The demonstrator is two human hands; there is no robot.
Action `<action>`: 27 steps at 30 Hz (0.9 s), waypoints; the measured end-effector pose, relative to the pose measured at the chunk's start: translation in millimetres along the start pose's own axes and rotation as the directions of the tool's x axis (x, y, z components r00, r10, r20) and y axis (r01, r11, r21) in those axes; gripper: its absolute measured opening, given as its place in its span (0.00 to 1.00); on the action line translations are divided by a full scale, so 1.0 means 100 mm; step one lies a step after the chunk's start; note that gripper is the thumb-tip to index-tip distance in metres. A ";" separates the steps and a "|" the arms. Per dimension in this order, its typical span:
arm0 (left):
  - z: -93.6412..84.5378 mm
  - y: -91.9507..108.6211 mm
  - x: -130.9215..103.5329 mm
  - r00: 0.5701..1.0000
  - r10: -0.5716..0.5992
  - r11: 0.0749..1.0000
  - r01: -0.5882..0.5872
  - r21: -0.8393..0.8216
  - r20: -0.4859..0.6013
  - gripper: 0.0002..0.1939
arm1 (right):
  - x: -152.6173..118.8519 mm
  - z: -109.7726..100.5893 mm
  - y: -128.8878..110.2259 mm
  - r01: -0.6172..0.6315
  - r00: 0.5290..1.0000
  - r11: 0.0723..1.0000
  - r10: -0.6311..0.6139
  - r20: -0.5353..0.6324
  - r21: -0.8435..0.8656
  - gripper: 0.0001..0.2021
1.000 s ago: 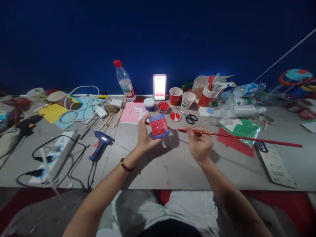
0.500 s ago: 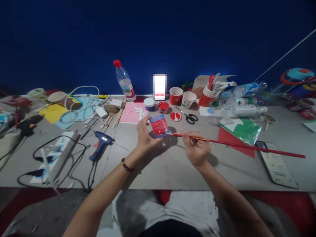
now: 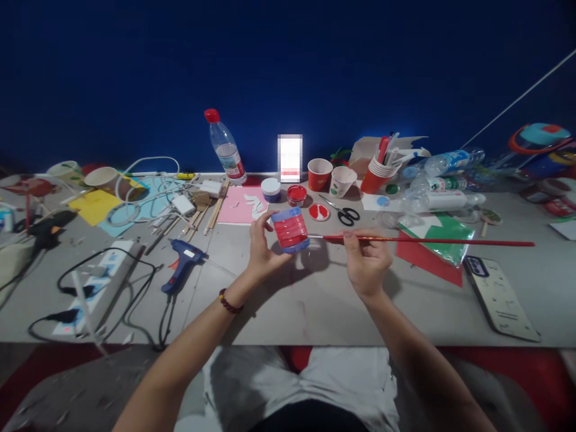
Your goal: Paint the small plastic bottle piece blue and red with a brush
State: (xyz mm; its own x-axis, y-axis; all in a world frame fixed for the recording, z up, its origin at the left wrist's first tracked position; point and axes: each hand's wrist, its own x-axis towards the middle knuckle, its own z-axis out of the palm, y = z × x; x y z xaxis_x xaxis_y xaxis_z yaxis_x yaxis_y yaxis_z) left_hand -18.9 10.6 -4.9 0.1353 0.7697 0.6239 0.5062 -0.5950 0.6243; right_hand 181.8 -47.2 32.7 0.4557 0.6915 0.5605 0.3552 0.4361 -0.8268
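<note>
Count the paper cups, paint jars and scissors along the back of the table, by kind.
Paper cups, the stacked set as one: 5
Paint jars: 2
Scissors: 1
Total: 8

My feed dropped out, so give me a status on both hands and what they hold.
Left hand grips ridged red-and-blue cylinder, raised off table. Right hand holds long red paintbrush, tip at cylinder's side. Nothing between them; scissors lie behind.

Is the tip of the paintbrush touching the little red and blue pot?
Touching, it seems. In the head view the paintbrush, held in the right hand, ends right at the side of the pot in the left hand, with no gap visible.
</note>
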 end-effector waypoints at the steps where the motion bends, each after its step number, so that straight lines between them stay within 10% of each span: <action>1: 0.00 -0.01 0.00 1.000 -0.003 1.000 0.003 -0.005 0.002 0.41 | 0.01 0.00 0.00 -0.005 1.000 1.000 0.005 -0.008 0.015 0.11; 19: 0.10 -0.17 -0.02 0.999 -0.037 0.986 0.032 -0.164 -0.028 0.48 | 0.12 0.01 0.03 -0.129 0.983 0.977 0.148 -0.109 0.168 0.16; 27: 0.12 -0.14 -0.02 1.000 -0.004 0.982 0.000 -0.188 -0.021 0.44 | 0.05 0.05 0.05 -0.296 0.954 0.876 0.294 0.064 0.382 0.14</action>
State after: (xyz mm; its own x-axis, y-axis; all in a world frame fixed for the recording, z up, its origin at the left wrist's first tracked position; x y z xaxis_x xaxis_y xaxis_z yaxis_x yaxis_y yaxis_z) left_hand -16.1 19.9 -20.9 0.1152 0.7673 0.6308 0.3367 -0.6276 0.7019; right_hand 182.2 -38.7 31.2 0.4864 0.8247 0.2886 -0.1356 0.3975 -0.9075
